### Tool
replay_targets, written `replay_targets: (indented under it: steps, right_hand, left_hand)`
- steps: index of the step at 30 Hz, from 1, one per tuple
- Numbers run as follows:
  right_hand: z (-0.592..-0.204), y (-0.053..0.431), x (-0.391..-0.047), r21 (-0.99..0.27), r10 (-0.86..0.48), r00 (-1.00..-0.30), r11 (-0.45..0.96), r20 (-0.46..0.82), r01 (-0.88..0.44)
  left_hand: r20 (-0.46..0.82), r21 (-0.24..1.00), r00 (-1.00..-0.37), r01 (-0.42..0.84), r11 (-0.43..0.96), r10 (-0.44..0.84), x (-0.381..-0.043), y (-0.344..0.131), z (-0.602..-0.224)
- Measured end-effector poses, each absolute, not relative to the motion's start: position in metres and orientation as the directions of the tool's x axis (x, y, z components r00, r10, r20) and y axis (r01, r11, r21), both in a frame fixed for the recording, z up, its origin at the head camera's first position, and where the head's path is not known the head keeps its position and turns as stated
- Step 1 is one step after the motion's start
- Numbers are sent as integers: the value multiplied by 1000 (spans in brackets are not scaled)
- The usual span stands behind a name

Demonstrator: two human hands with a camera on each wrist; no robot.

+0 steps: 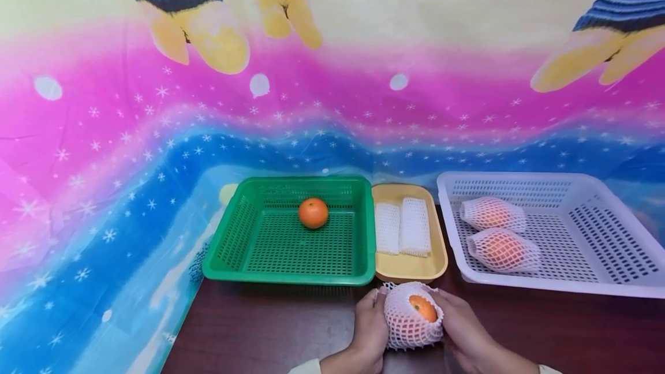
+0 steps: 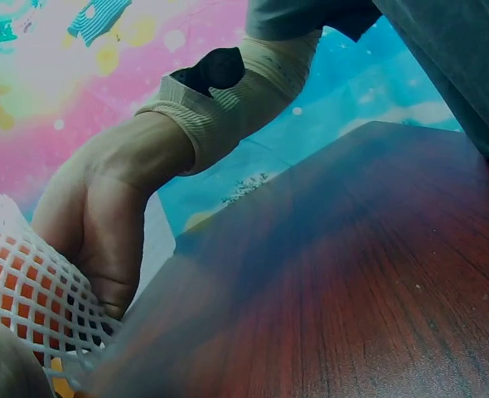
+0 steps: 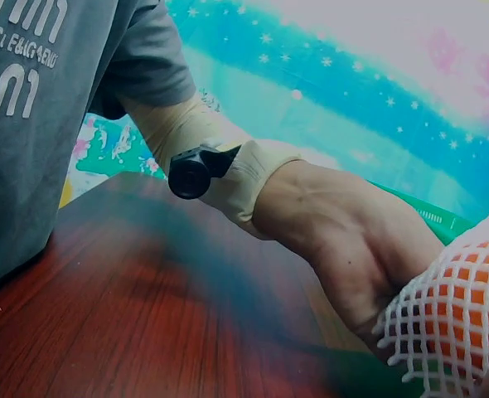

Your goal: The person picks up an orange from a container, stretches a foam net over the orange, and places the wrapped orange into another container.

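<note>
Both hands are at the near edge of the table around an orange (image 1: 423,308) partly covered by a white foam net sleeve (image 1: 407,328). The left hand (image 1: 370,325) grips the net's left side, thumb near its upper edge. From the right side, the right hand (image 1: 463,321) holds the net, its thumb along the upper rim. Bare orange skin with the stem spot shows through the net's opening, facing up and right. In both wrist views the net's loose lower edge hangs past the fruit. The fingers under the fruit are mostly hidden.
A green basket (image 1: 291,279) holds one bare orange (image 1: 313,213). Beside it, a yellow tray (image 1: 410,270) carries flat foam net sleeves (image 1: 415,226). The white basket (image 1: 561,284) at right contains two netted oranges (image 1: 504,250). A patterned cloth (image 1: 332,97) hangs behind the table.
</note>
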State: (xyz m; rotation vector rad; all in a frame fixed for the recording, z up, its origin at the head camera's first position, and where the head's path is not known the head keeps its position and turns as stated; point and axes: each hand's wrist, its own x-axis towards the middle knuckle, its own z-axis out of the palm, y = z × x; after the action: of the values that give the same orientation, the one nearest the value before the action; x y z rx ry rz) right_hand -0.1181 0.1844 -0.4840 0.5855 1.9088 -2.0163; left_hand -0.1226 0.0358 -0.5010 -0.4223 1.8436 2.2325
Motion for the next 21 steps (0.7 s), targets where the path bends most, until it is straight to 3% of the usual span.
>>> replay_targets:
  steps: [13,21]
  right_hand:
    - [-482,183,-119,-865,90,-860,-39,-502,501]
    - [-484,183,-119,-848,8,-858,-163,-513,505]
  left_hand:
    - [-343,922,-939,-331,-204,-29,-121,42,-504]
    - [-324,932,-944,-309,-189,-56,-122,44,-506]
